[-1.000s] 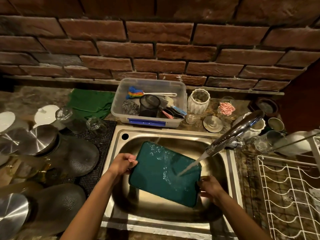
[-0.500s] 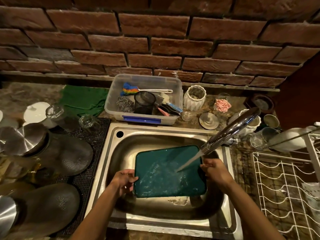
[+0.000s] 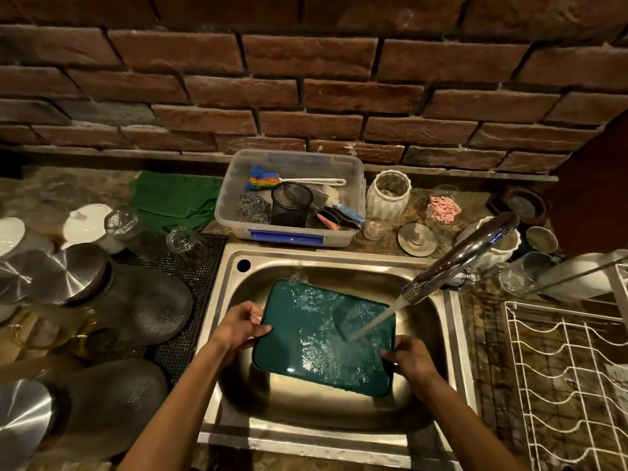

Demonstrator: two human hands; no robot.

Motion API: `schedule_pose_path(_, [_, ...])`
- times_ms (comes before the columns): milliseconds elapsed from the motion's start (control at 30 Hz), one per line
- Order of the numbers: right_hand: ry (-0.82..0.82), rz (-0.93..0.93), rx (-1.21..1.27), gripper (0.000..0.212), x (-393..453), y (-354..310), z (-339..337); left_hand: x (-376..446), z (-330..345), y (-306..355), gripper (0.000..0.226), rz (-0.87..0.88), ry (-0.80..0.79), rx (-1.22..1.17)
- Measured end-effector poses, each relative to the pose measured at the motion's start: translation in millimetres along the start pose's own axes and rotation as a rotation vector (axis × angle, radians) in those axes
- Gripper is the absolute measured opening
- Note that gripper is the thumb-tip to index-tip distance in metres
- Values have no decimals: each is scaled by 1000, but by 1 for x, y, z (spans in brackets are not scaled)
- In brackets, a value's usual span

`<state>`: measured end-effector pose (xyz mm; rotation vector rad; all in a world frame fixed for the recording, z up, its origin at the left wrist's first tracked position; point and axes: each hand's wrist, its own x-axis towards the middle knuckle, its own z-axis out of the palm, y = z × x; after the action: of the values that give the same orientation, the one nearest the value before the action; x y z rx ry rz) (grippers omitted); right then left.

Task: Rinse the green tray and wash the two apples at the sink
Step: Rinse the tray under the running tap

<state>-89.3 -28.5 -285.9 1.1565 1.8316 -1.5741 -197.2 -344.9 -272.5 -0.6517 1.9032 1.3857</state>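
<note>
The green tray [image 3: 316, 338] is a dark green rectangle held over the steel sink [image 3: 326, 413], tilted with its right end lower. My left hand [image 3: 239, 326] grips its left edge and my right hand [image 3: 409, 360] grips its right edge near the front corner. Water runs from the chrome tap [image 3: 458, 256] in a slanting stream onto the right half of the tray and spreads over it. No apples are in view.
A clear plastic box [image 3: 292, 195] of brushes and scrubbers stands behind the sink. A white wire dish rack [image 3: 571, 375] is at the right. Steel lids [image 3: 68, 277], glasses and dark pans crowd the black mat [image 3: 190, 300] at the left. Cups and jars stand by the tap.
The tray has turned from level to slanted, its right end dropping. My right hand has slid down toward the tray's front right corner; my left hand has risen along the left edge.
</note>
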Motion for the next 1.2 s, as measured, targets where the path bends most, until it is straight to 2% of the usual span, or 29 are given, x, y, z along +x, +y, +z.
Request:
schedule_pose_path(133, [47,-141,-31,37,3,-8,-8,-3,7,-6,40,30,81,7])
schedule_pose_path(267, [59,-215,-77,15,1,-25,-20,-4,22,-25,37,-11,92,-27])
schedule_pose_path(400, [-8,-144,-98,22,0,-41,-34,-8,34,-40,27,-99,30,-105])
schedule_pose_path(500, [-75,-59,-205,17,0,-42,-44,-10,29,-42,25,-169,-27,-121])
schedule_pose_path(567, [-128,-7,-256,22,1,-34,-44,-9,21,-39,24,-188,-55,-167])
schedule_pose_path(767, [-223,113,-254,27,3,5,-16,-2,0,-16,26,-63,-26,-22])
schedule_pose_path(867, [-164,131,-172,16,9,21,3,-2,-4,-2,28,20,-44,-62])
schedule_pose_path(1000, [-42,108,-34,16,12,18,16,-5,-9,6,29,130,-81,-134])
schedule_pose_path(1133, [34,0,47,17,6,1,9,-4,-6,2,24,170,45,-147])
schedule_pose_path(1200, [50,-88,52,24,-4,-12,-1,-3,1,-3,30,149,99,-132])
